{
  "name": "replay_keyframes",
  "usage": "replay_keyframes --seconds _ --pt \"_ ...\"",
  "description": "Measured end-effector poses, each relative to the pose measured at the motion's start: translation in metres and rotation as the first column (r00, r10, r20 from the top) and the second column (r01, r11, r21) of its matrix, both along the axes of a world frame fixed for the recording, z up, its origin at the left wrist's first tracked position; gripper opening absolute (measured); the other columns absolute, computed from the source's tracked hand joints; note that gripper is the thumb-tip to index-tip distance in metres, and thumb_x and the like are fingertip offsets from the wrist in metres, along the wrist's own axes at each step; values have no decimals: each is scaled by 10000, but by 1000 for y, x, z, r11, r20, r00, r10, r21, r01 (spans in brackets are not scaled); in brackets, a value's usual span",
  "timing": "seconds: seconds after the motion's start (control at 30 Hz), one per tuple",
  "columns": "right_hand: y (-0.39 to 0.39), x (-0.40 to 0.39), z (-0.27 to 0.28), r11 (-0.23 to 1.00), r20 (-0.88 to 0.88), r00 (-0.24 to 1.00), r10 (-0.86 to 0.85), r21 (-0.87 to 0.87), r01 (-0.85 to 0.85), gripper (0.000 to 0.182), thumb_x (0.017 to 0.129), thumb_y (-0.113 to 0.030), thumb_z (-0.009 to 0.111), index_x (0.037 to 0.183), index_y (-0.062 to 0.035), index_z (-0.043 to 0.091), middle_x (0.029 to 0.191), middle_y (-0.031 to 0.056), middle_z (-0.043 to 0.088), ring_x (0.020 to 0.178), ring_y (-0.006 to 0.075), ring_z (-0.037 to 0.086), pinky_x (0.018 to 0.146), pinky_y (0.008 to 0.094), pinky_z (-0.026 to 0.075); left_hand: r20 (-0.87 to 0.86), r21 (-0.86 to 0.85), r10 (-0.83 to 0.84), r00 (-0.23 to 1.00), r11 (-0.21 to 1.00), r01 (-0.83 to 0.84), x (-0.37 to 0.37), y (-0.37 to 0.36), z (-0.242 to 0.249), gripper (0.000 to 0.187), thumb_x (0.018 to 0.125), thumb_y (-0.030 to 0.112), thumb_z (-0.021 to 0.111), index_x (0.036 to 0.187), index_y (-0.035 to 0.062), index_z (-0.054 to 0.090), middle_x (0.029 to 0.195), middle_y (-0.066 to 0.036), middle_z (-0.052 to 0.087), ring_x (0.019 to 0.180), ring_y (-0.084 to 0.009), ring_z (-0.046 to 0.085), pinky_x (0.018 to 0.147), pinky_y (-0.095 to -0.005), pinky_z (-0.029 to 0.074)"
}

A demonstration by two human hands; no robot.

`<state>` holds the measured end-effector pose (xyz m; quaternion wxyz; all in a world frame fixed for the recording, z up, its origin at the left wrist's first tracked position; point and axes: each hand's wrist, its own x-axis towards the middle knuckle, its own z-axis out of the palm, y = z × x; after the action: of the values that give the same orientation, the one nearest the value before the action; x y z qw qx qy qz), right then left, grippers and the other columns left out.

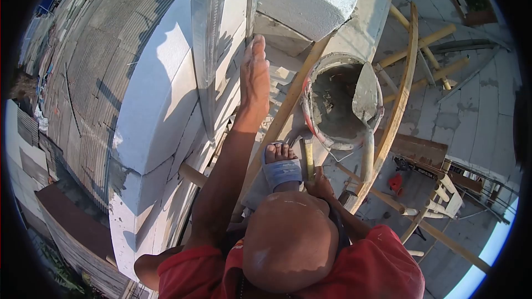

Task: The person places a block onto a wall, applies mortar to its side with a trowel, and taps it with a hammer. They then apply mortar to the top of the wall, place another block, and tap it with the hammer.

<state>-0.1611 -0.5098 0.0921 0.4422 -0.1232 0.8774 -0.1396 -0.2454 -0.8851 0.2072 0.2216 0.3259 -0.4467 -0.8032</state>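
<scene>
My left hand (255,80) is stretched forward, fingers extended and held together, with nothing visible in it. Its fingertips are close to the lower end of a narrow metal strip (252,8), beside the white block wall (158,105). A wider metal channel (206,50) stands upright to the left of that hand. Low by my sandalled foot (281,169), my right hand (320,184) is closed round the yellow handle of a hammer (308,156); its metal head points away from me. Just beyond is a mortar bucket (327,102), with a trowel (365,97) resting across its rim.
White blocks (305,0) sit at the top of the wall. A curved-looking wooden board (403,91) runs along the right side of the platform, with bamboo poles (438,39) beyond. Corrugated roofs (105,50) lie far below on the left.
</scene>
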Motion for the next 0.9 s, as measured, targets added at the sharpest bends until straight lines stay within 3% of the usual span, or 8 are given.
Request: replay_keyframes --seconds 0.1,0.3,0.4,0.53,0.6,0.7,0.8,0.9 --pt "3 18 15 975 -95 986 -135 -190 115 489 875 -270 682 1200 8 445 1100 292 601 866 520 619 742 561 497 -26 140 -41 999 989 44 -32 -33 13 885 1017 537 476 1558 -85 155 1601 -324 190 1515 -379 218 1243 -410 208" --pt "12 20 12 890 -563 796 222 -216 -401 257 948 -180 621 1114 -4 535 951 227 557 806 430 600 646 523 453 -46 -21 -39 998 999 38 -61 -24 50 885 1002 511 524 1564 -68 162 1601 -321 182 1511 -384 217 1241 -401 223" --pt "30 26 -21 936 -442 884 153 -223 -274 269 963 -183 627 1154 -7 558 1010 208 544 817 401 596 638 492 460 -28 17 -23 999 1000 23 -69 -34 39 882 995 500 545 1568 -54 168 1602 -313 188 1509 -378 222 1240 -395 228" --pt "40 27 -37 836 -594 783 184 -324 -442 337 1001 -274 585 1193 1 552 979 212 571 852 399 617 673 501 474 -16 65 -12 1000 998 13 -65 -33 35 875 989 498 558 1574 -32 180 1605 -295 204 1508 -357 234 1238 -388 233" --pt "31 14 -4 760 -589 724 361 -265 -594 387 1027 -333 543 1201 12 540 952 232 584 874 418 630 705 520 476 7 62 -26 1000 998 25 -57 -28 31 868 991 497 557 1575 -27 185 1604 -291 211 1509 -350 237 1236 -388 236" --pt "-21 -4 58 926 -25 990 141 -350 -141 465 1051 -405 478 1244 17 512 923 258 602 874 433 647 738 528 481 23 13 -40 999 999 40 -43 -22 37 855 996 496 545 1572 -31 194 1602 -293 217 1509 -348 240 1233 -389 243" --pt "-43 -24 93 953 204 966 157 -288 -94 493 1064 -424 445 1279 18 490 948 270 613 860 441 655 747 516 488 -15 -40 -39 999 998 39 -32 -19 55 848 1001 495 533 1564 -48 204 1599 -299 220 1506 -351 248 1231 -394 247" --pt "-42 -26 106 849 -18 979 203 -495 -185 474 1072 -413 441 1290 5 488 925 216 629 796 369 659 717 464 498 -23 -16 -27 999 1000 26 -38 -28 50 859 1001 497 530 1557 -66 197 1595 -308 221 1498 -368 258 1227 -403 257"
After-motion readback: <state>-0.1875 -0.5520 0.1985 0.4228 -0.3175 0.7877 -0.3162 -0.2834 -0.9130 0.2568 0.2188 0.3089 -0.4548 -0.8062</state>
